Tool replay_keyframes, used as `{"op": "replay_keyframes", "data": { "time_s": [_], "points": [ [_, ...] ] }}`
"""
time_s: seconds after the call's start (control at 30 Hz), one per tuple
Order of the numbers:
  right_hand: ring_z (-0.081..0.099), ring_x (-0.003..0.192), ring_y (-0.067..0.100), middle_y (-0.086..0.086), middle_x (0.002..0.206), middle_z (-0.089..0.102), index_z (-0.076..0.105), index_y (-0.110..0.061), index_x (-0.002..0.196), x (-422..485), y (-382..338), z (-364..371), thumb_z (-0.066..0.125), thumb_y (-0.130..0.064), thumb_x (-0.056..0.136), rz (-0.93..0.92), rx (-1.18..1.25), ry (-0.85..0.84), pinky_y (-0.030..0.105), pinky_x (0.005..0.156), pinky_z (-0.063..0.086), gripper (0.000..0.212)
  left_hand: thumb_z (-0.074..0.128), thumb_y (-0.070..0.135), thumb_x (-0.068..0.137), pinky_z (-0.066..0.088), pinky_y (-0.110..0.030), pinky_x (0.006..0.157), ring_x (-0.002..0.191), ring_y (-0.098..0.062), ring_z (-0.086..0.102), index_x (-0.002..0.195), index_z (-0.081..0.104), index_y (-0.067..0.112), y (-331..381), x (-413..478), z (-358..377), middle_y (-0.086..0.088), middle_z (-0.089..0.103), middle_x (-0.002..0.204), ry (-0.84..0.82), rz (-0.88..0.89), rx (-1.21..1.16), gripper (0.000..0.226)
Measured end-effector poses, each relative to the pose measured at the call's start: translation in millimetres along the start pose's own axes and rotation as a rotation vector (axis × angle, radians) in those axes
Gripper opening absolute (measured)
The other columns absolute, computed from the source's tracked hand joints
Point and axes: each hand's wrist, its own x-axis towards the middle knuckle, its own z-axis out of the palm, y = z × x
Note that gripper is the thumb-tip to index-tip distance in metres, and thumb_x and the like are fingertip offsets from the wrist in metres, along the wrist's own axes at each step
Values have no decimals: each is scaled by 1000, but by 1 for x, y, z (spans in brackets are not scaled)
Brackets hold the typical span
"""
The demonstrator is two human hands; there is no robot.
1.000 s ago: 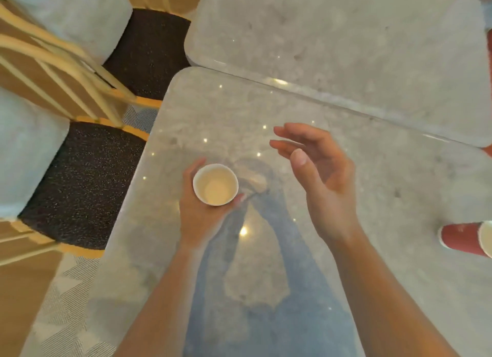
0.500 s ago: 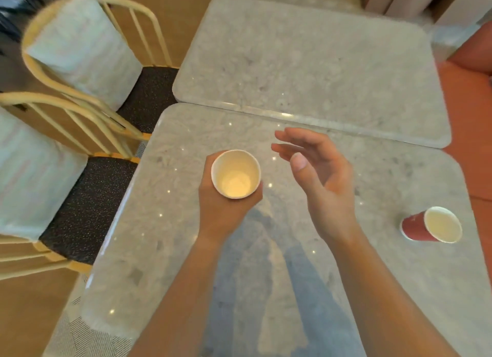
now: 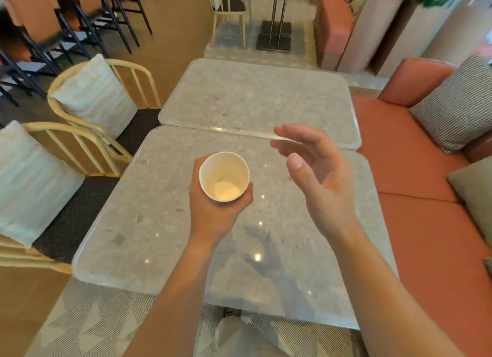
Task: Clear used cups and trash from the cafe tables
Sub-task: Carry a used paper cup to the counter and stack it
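My left hand (image 3: 213,213) grips an empty paper cup (image 3: 224,177) from below, held upright above the near marble table (image 3: 149,223). The cup is white inside and its rim faces the camera. My right hand (image 3: 316,175) hovers open to the right of the cup with relaxed fingers, palm turned toward it, touching nothing. No other cup shows on the table in this view.
A second marble table (image 3: 253,98) butts against the far edge of the near one. Two wooden chairs (image 3: 87,133) with pale cushions stand on the left. A terracotta bench (image 3: 415,197) with pillows runs along the right. Dark chairs and planters stand farther back.
The view has tilted up and drawn back, showing more of the room. The cup in my left hand has risen slightly. The red cup at the table's right side is out of sight.
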Motion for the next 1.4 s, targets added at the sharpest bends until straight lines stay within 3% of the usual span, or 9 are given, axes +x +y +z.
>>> {"op": "replay_keyframes", "data": {
  "time_s": [0.3,0.43,0.57,0.73,0.97,1.1,1.23,1.33,1.4],
  "points": [
    [68,122,29,11,132,67,55,-4,135,-18,-35,-107,65,-31,94,-30,-131,166,30,101,50,50,90,22,69,53,-23,84,96,-13,67,114,53,31,33,-23,89,-4,66,107,-73,6,-108,59],
    [67,122,27,9,132,67,56,-8,133,-21,-12,-145,68,-31,90,8,-126,230,31,102,50,50,88,18,69,50,-18,84,94,-4,66,115,53,27,21,-32,127,3,66,107,-129,-41,-86,58],
    [65,125,25,10,135,65,55,-9,136,-10,37,-188,73,-32,87,85,-148,267,42,110,49,57,87,15,70,49,-13,83,94,1,65,115,52,27,0,-24,170,9,64,106,-153,-92,-29,58],
    [60,133,18,0,143,61,52,-14,142,-5,132,-240,84,-39,76,252,-196,230,31,114,45,77,90,9,71,55,-25,81,95,-16,70,117,53,20,-56,-18,223,-9,69,108,-143,-203,57,60],
    [46,142,10,-6,149,49,41,-16,149,-20,251,-273,91,-50,63,453,-289,153,35,120,39,105,87,14,72,55,-27,83,97,-22,70,119,52,12,-137,-21,267,-17,69,111,-121,-363,172,59],
    [50,139,8,0,150,51,37,-12,151,-17,285,-275,100,-35,55,539,-244,138,26,116,42,117,87,16,72,56,-35,87,99,-25,69,121,52,15,-160,-23,275,-16,68,113,-102,-395,224,60],
    [61,116,-4,-17,127,64,52,-23,136,8,299,-258,102,-10,59,555,-257,135,9,93,45,92,86,17,71,54,-26,86,100,-18,69,117,52,24,-165,-17,269,-14,68,114,-43,-382,260,58],
    [64,105,-7,-36,108,65,55,-37,119,32,284,-234,100,-10,62,512,-262,124,8,84,46,77,86,20,72,57,-37,88,100,-29,69,120,52,13,-159,-5,250,-21,68,111,-6,-388,258,60],
    [65,106,-2,-35,109,65,56,-34,119,48,264,-215,99,-9,63,463,-232,105,12,85,48,75,86,27,71,57,-40,89,100,-31,69,121,53,6,-146,6,231,-22,68,110,38,-382,250,64]
  ]
}}
